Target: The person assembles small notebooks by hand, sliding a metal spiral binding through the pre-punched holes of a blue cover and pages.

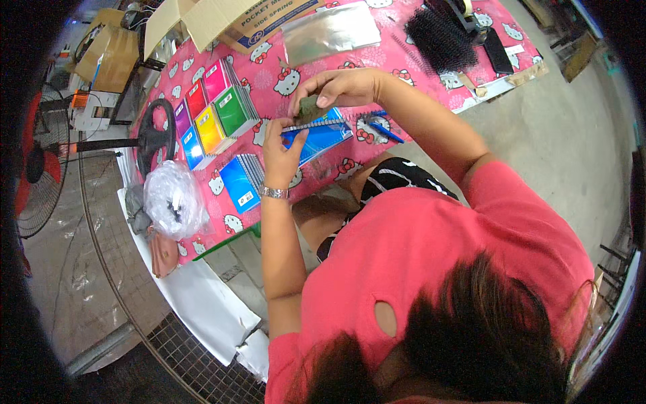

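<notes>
A blue notebook [326,143] lies on the pink table in front of me, with a dark wire spiral [350,118] along its far edge. My left hand [281,149] is closed on the notebook's left end, thumb near the cover and fingers by the spiral. In my right hand [343,89] is a small dark green block [309,109], gripped between thumb and fingers just above the spiral edge. A blue pen-like tool [386,130] rests to the right of the notebook.
Stacks of coloured spiral notebooks [214,124] and a blue stack [240,183] stand at left, near a clear plastic bag [176,200]. A cardboard box [232,23], a silvery sheet [331,34] and black wire spirals [441,40] lie at the far side. A fan [44,165] stands left.
</notes>
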The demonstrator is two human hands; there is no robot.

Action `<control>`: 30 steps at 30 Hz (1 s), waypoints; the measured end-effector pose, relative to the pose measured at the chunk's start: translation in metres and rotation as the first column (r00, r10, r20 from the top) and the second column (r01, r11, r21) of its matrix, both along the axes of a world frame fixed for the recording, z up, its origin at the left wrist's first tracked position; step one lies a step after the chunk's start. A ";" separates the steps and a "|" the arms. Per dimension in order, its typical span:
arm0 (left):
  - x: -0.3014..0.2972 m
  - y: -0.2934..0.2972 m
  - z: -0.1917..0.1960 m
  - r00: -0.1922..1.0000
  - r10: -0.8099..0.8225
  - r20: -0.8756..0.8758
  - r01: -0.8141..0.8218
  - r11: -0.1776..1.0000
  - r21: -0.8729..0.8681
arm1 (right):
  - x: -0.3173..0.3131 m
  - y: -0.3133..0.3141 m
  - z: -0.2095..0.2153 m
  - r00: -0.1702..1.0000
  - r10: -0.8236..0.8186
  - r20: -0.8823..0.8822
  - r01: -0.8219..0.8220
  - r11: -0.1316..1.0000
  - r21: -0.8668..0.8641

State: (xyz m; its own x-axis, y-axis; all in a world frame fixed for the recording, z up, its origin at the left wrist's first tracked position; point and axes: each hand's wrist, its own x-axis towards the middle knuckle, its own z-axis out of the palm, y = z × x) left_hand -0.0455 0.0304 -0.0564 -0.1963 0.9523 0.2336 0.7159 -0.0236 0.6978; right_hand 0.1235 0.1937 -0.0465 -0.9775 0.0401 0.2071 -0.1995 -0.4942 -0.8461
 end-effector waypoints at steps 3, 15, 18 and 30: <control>0.000 0.000 -0.001 0.998 0.009 0.064 -0.009 1.000 0.005 | -0.004 0.003 0.004 0.937 -0.240 0.252 0.071 0.841 0.536; -0.002 -0.005 -0.007 0.958 0.133 0.255 -0.131 0.991 -0.026 | 0.028 0.030 -0.078 0.579 -0.815 0.011 -0.076 -0.041 0.996; 0.000 -0.016 -0.014 0.840 0.213 0.500 -0.254 0.967 0.015 | 0.064 0.022 -0.110 0.555 -0.801 -0.224 0.178 -0.149 0.973; 0.014 -0.026 -0.034 0.848 0.214 0.485 -0.347 0.916 0.202 | 0.098 -0.092 -0.092 0.354 -0.934 -0.043 0.177 0.021 0.984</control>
State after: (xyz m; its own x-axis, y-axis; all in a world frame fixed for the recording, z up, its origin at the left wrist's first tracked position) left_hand -0.0317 0.0042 -0.0907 -0.5909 0.7506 0.2958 0.3349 -0.1053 0.9363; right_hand 0.2214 0.1014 -0.1385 -0.5295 0.8401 0.1176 0.6190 0.4775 -0.6236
